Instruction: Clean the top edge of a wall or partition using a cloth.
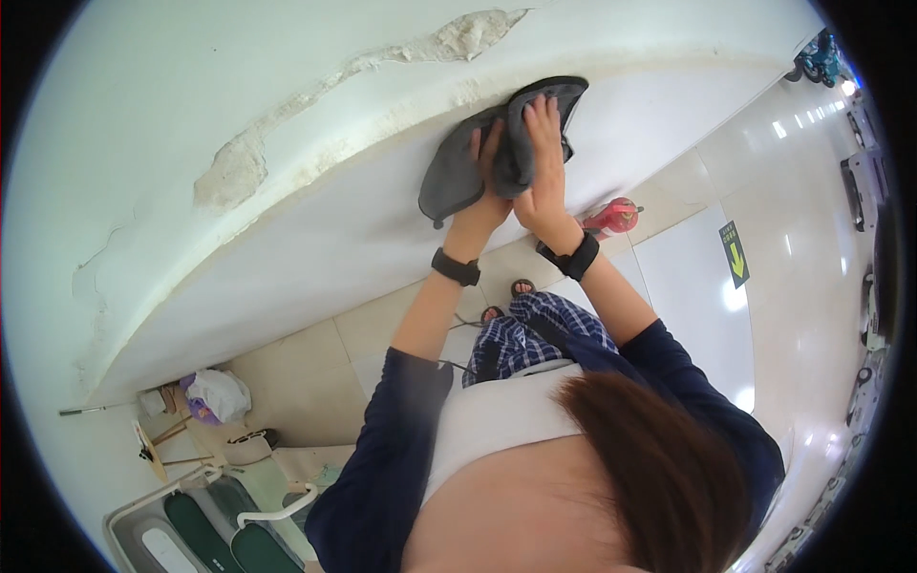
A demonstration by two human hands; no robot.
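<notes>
Before the white wall surface I hold a dark grey cloth (453, 180) with a black edge, bunched and folded between my two hands. My left hand (484, 181) is pressed into the cloth, its fingers partly covered by the folds. On the other side, my right hand (545, 172) lies along the cloth with its fingers stretched and close together, gripping it against the left. Both wrists wear black bands. Whether the cloth touches the wall, I cannot tell.
Peeling plaster (234, 170) runs along the curved wall edge above. A red fire extinguisher (612, 218) stands on the floor by the wall. At lower left are green-padded chairs (205, 530) and a white bag (220, 394). A floor sign (735, 254) with an arrow lies to the right.
</notes>
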